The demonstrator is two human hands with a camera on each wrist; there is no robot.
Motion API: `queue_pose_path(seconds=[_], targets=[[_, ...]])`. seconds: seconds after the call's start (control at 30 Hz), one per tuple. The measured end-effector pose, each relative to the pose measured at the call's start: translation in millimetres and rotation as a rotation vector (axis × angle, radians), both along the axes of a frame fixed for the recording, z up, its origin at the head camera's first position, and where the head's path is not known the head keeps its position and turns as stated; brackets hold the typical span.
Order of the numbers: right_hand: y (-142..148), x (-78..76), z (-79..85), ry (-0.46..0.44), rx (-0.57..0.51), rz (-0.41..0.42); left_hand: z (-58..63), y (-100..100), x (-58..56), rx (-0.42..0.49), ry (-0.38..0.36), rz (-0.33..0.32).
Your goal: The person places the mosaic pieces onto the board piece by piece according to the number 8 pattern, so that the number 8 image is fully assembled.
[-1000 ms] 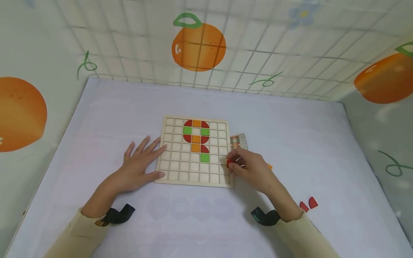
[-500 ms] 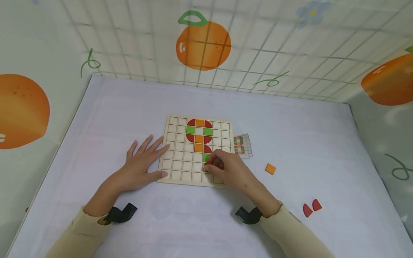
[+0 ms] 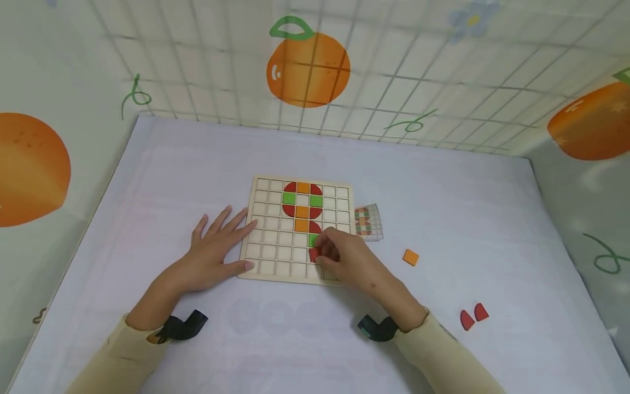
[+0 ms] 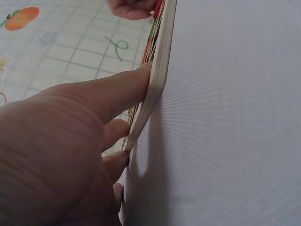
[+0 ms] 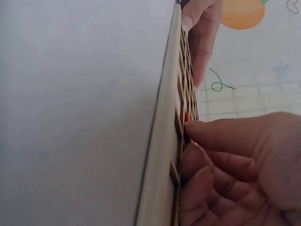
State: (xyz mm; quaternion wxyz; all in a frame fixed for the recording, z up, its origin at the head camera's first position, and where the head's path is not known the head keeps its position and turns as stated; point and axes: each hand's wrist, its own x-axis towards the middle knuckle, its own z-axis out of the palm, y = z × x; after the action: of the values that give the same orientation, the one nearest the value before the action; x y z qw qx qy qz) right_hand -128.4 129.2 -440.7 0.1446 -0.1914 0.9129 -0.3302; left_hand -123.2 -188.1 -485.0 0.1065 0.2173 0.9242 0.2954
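A wooden grid board [image 3: 275, 253] lies on the table, with red rounded tiles, orange squares and green squares set in several of its cells. My left hand [image 3: 209, 261] lies spread at the board's left side, thumb and a fingertip on its edge. My right hand [image 3: 346, 256] is over the lower right part of the board. Its thumb and index finger pinch a red tile [image 3: 314, 255] in the cell below a green square [image 3: 313, 240]. In the right wrist view, only a sliver of this red tile [image 5: 187, 117] shows past the thumb.
A small pattern card [image 3: 369, 221] sits against the board's right edge, partly hidden. An orange square tile [image 3: 410, 257] lies right of my right hand. Two red rounded tiles, one of them a quarter-like piece [image 3: 481, 312], lie nearer the front right. Patterned cloth walls [image 3: 221, 82] surround the table.
My right hand has carried the red tile leftward from the board's right edge to a cell under the green square. The orange tile has come into full view. My left hand stays put.
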Motion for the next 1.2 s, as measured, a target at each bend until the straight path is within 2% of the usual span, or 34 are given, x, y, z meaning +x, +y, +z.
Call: queue_pose_path(seconds=[0.23,0.57,0.7,0.8,0.93,1.07,1.2], targets=[[1,0.3,-2.5,0.007,0.023,0.005,-0.7,2,-0.5,-0.006,0.000,0.006],[0,5.6,-8.4,0.138,0.014,0.028,-2.3,1,0.5,-0.003,0.014,0.012],[8,12.1,-5.9,0.152,0.008,0.036,-4.1,3,0.7,-0.002,0.019,0.011],[26,23.0,-0.3,0.176,-0.065,0.038,-6.5,4,0.7,-0.007,0.016,0.010],[65,41.1,5.7,0.236,-0.115,-0.007,-9.5,4,0.6,-0.023,0.010,0.008],[109,59.3,8.3,0.270,-0.060,-0.082,-11.5,2,1.3,-0.022,0.006,0.008],[148,76.2,13.5,0.247,0.016,-0.186,-12.5,1,1.5,-0.025,0.017,0.012]])
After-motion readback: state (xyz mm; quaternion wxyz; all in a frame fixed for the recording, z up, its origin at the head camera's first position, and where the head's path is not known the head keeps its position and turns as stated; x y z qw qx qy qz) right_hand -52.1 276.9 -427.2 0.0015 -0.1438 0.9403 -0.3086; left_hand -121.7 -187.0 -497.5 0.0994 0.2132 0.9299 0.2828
